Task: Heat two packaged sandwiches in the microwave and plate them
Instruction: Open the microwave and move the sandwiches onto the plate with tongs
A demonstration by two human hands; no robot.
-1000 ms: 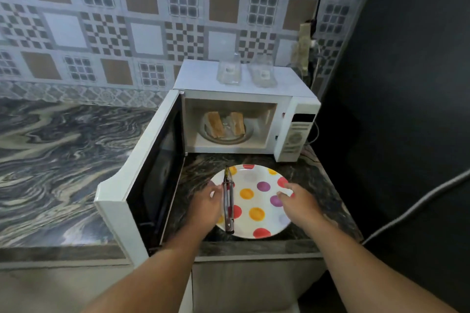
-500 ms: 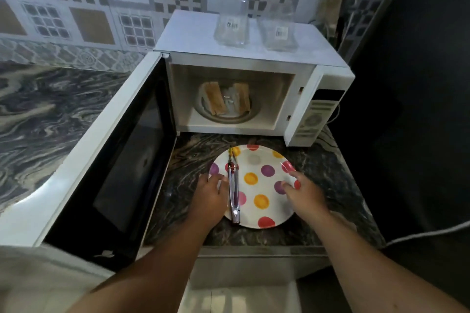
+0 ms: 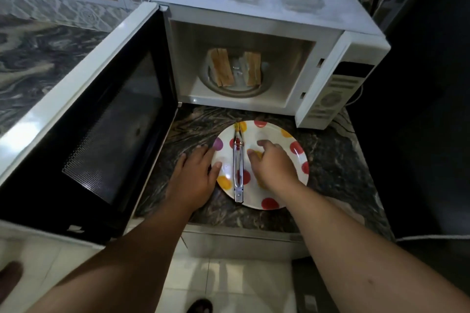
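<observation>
My right hand (image 3: 273, 168) has left the plate's (image 3: 295, 160) right rim and come in over its middle, fingers curled just right of the tongs (image 3: 238, 165), not touching them as far as I can tell. My left hand (image 3: 194, 175) has flattened at the left rim, thumb lying on the plate. I have leaned closer, so the microwave (image 3: 254, 33) looms nearer.

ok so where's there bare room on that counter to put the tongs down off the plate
Bare counter lies right of the plate, up to the edge. A narrower strip runs between plate and microwave. Left is crowded: the left hand and open door. The right hand hovers beside the tongs.
</observation>
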